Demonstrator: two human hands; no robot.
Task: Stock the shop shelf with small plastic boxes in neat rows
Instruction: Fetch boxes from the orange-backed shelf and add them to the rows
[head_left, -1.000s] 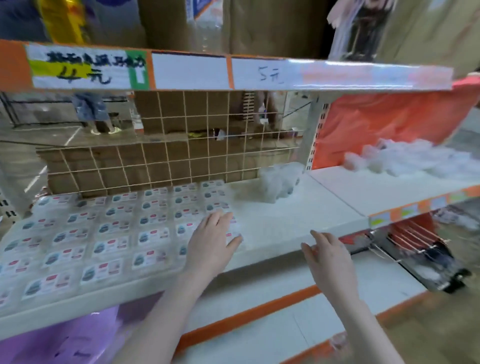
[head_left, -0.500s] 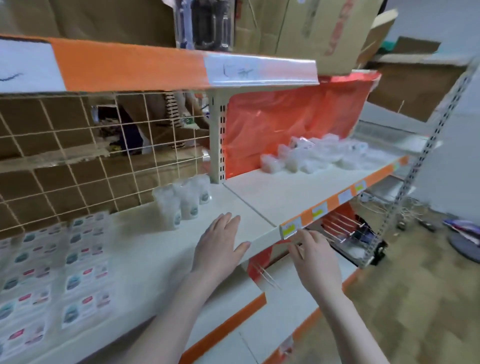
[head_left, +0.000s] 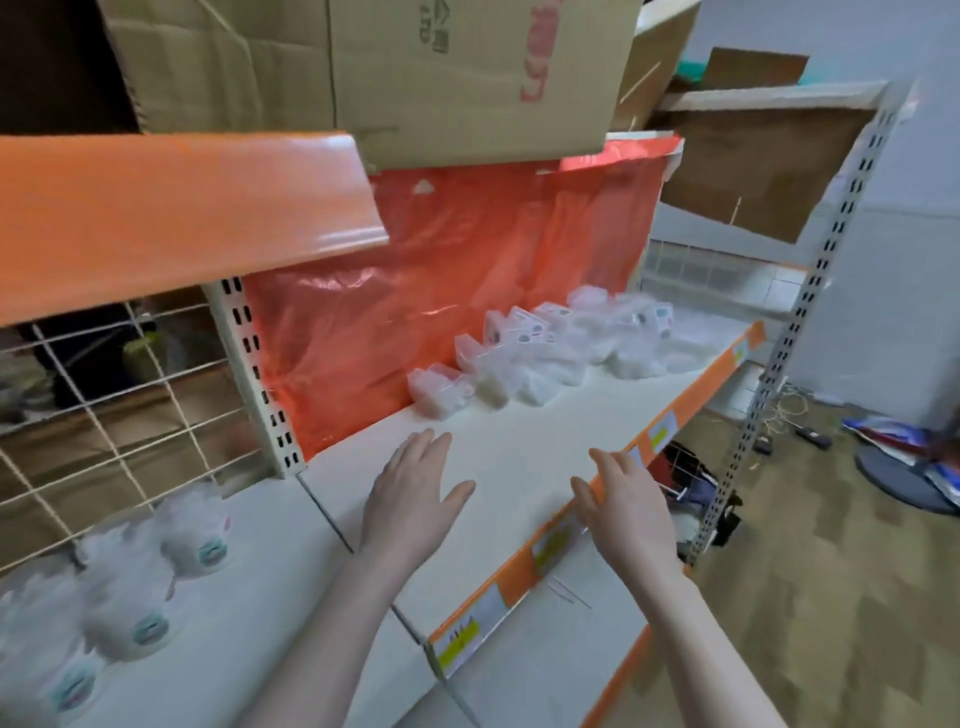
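1. The small plastic boxes lie in a loose heap at the back of the white shelf, against the orange plastic sheet.
2. The heap's long axis runs along the back of the shelf, from lower left to upper right; single boxes tilt every way, not in rows.
3. The left hand hovers over the bare shelf, near the heap but apart from it, fingers straight and slightly spread, holding nothing.
4. The right hand is at the orange front edge strip, fingers relaxed and empty.
5. Blurred round containers stand on the neighbouring shelf section at left.
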